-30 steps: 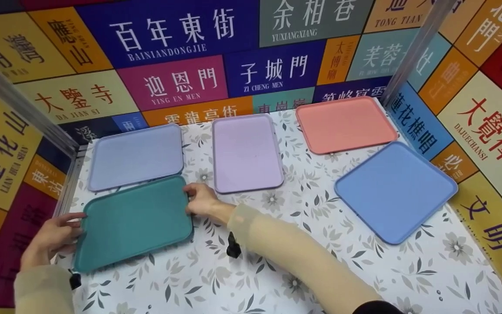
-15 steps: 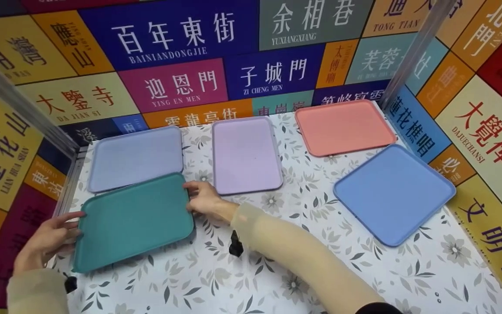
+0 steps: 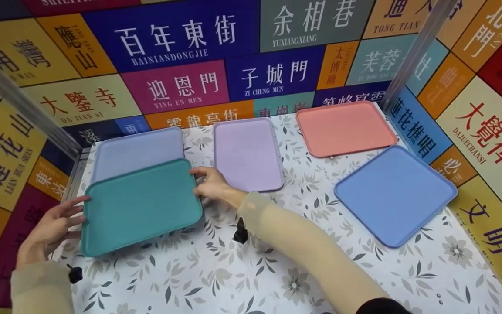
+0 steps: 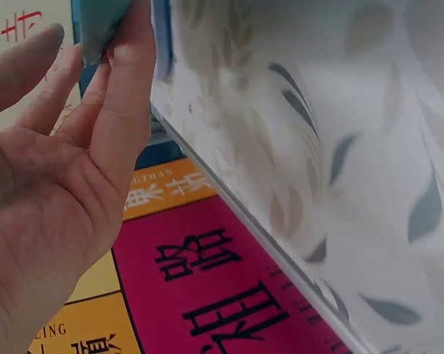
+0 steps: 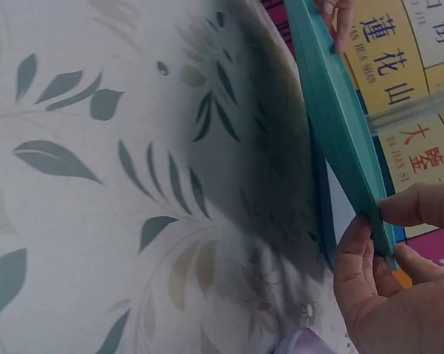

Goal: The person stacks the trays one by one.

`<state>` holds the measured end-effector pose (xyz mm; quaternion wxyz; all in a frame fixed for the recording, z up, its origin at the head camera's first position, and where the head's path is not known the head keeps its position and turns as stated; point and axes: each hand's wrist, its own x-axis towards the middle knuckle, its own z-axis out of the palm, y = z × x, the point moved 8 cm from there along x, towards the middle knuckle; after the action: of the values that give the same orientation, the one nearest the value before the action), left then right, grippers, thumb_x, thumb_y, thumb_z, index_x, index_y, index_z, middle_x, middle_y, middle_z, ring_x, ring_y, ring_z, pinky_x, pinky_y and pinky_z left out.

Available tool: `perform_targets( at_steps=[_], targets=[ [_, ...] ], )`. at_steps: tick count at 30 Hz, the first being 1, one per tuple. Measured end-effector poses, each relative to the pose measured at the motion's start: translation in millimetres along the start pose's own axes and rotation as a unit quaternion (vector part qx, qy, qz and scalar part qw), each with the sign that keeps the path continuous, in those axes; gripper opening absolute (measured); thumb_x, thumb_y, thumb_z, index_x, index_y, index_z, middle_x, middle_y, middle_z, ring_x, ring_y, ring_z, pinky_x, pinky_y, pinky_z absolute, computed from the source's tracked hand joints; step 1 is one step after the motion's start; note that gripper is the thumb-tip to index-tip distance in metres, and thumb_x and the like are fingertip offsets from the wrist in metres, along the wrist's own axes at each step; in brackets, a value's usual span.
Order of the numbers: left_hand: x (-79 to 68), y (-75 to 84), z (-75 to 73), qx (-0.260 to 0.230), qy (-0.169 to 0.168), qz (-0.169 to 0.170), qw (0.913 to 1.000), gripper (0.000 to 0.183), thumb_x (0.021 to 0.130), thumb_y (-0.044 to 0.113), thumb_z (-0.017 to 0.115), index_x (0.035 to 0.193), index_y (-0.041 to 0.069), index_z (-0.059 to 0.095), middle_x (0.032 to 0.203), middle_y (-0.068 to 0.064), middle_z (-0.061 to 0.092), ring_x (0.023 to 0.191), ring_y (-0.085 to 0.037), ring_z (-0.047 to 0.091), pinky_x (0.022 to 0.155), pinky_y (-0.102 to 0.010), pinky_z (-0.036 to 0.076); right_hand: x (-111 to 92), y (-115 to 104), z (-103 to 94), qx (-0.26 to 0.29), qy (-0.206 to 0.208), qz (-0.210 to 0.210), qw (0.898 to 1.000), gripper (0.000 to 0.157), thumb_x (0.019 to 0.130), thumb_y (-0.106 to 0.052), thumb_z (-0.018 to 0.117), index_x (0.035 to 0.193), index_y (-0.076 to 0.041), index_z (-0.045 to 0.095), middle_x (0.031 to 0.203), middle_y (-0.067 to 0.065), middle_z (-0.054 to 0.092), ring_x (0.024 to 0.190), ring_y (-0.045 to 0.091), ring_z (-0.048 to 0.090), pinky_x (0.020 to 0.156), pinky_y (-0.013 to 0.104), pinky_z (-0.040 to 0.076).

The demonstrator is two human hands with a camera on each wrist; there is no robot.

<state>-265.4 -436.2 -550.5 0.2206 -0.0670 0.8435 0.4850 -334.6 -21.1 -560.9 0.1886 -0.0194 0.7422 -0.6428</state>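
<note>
A teal tray [image 3: 142, 207] is held up off the table, over the front part of a pale blue-violet tray [image 3: 142, 150]. My left hand [image 3: 52, 226] grips its left edge, thumb on one face and fingers on the other. At the opposite short edge, my right hand [image 3: 214, 185] pinches the rim between thumb and fingers. In the right wrist view the teal tray [image 5: 340, 110] is seen edge-on, with a shadow below it. The left wrist view shows only a corner of the teal tray [image 4: 100, 26] between the thumb and fingers.
A lilac tray [image 3: 249, 155] lies right beside my right hand. Farther right lie a coral tray [image 3: 347, 128] and a blue tray [image 3: 395, 196]. Colourful printed walls [image 3: 181, 39] enclose the flower-patterned table [image 3: 216, 279] at the back and both sides.
Both hands have moved the teal tray away from me and slightly to the right. It now covers the front of the pale blue-violet tray, which was fully seen before.
</note>
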Motion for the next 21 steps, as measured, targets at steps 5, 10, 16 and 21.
perform_targets(
  at_steps=[5, 10, 16, 21],
  targets=[
    [5.2, 9.7, 1.4, -0.064, 0.006, 0.027, 0.9976, 0.074, 0.115, 0.015, 0.062, 0.18, 0.025, 0.027, 0.156, -0.001, 0.058, 0.113, 0.008, 0.065, 0.092, -0.03, 0.067, 3.6, -6.8, -11.6, 0.025, 0.012, -0.011, 1.0, 0.073, 0.081, 0.017, 0.064, 0.149, -0.007, 0.071, 0.127, 0.015, 0.073, 0.082, 0.014, 0.06, 0.066, 0.031, 0.053],
    [6.5, 23.5, 3.4, -0.135, -0.008, 0.063, 0.9888, 0.075, 0.112, 0.013, 0.069, 0.178, 0.024, 0.034, 0.131, 0.029, 0.065, 0.113, 0.002, 0.072, 0.087, -0.032, 0.068, 4.8, -14.1, -23.0, 0.031, 0.022, -0.012, 0.999, 0.071, 0.083, 0.015, 0.065, 0.15, -0.01, 0.071, 0.13, 0.013, 0.07, 0.068, 0.012, 0.051, 0.061, 0.027, 0.045],
    [6.5, 33.8, 2.6, -0.212, -0.001, 0.064, 0.9752, 0.069, 0.11, 0.005, 0.069, 0.17, 0.028, 0.047, 0.127, 0.026, 0.075, 0.109, -0.001, 0.075, 0.081, -0.034, 0.068, 8.4, -20.6, -32.0, 0.025, 0.031, -0.018, 0.999, 0.071, 0.084, 0.015, 0.064, 0.15, -0.012, 0.072, 0.134, 0.015, 0.072, 0.067, 0.011, 0.049, 0.057, 0.023, 0.043],
    [4.3, 46.3, 5.1, -0.277, -0.007, 0.117, 0.9536, 0.061, 0.11, -0.003, 0.064, 0.163, 0.025, 0.056, 0.129, 0.015, 0.079, 0.102, -0.009, 0.079, 0.073, -0.034, 0.069, 11.4, -22.5, -37.8, 0.032, 0.034, -0.022, 0.999, 0.071, 0.084, 0.015, 0.062, 0.149, -0.011, 0.073, 0.138, 0.017, 0.073, 0.078, 0.013, 0.056, 0.061, 0.026, 0.043]
  ],
)
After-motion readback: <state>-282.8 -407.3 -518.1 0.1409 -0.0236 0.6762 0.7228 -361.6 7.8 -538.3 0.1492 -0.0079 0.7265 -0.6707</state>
